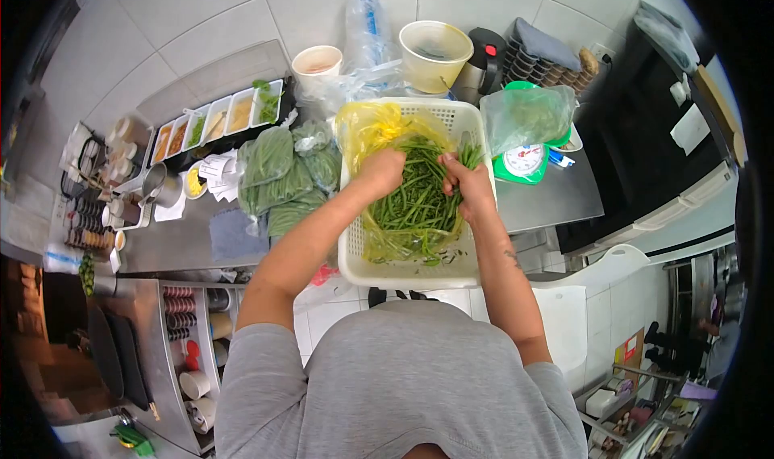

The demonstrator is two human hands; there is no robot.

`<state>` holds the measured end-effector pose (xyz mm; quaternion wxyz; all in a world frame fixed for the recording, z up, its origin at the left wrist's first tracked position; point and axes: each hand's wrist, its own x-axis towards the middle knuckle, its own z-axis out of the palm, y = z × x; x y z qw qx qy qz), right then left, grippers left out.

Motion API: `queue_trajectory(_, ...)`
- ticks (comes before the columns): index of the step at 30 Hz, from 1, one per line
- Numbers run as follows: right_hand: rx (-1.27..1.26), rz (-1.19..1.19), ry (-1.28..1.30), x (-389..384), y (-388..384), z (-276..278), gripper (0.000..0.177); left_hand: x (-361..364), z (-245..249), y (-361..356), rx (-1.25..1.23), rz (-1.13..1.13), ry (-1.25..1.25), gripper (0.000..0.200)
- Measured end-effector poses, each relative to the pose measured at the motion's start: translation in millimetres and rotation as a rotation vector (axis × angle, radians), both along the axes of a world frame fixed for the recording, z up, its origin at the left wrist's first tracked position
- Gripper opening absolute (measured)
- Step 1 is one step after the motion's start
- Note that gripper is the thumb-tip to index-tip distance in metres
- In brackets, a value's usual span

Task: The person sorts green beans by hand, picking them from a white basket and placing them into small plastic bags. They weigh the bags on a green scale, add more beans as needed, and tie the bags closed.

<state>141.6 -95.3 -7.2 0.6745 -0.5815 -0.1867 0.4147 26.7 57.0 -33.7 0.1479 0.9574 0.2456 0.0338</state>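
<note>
A white perforated basket [356, 275] holds an open yellow plastic bag [363, 128] full of cut green stalks [415, 189]. My left hand [382, 171] is closed at the bag's left side, over the stalks; what its fingers grip is hidden. On the right side of the basket my right hand [468, 183] is closed around a small bunch of green stalks [471, 154]. Left of the basket lie several clear bags of green vegetables [278, 181], stacked on the steel counter [177, 245].
Behind the basket stand a white bucket [436, 54], a smaller tub [317, 62] and a dark jug [482, 60]. A green scale [522, 164] carries a bagged vegetable [530, 118] at the right. White trays of toppings [216, 122] sit back left.
</note>
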Motion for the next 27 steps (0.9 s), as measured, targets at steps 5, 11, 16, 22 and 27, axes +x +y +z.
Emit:
queue_trajectory(5,0.017,0.017,-0.743,-14.4,3.9,-4.6,0.025,-17.2,46.7,-7.7,0.025,-0.106,0.02,0.014)
queue_trajectory(11,-0.052,0.149,-0.952,-31.0,9.4,-9.9,0.036,-34.9,90.3,-16.0,-0.015,-0.265,-0.149,0.011)
queue_trajectory(16,-0.077,0.209,-0.781,-27.3,7.9,-8.3,0.029,-35.7,81.5,-21.3,0.147,-0.216,-0.385,0.005)
queue_trajectory(22,-0.151,0.271,-0.738,-30.1,6.1,-0.2,0.021,-28.0,62.9,-30.4,0.328,-0.181,-0.607,0.004)
queue_trajectory(27,-0.075,0.274,-0.421,-33.3,5.7,2.6,0.019,-23.4,55.5,-4.7,-0.125,0.059,-0.638,0.009)
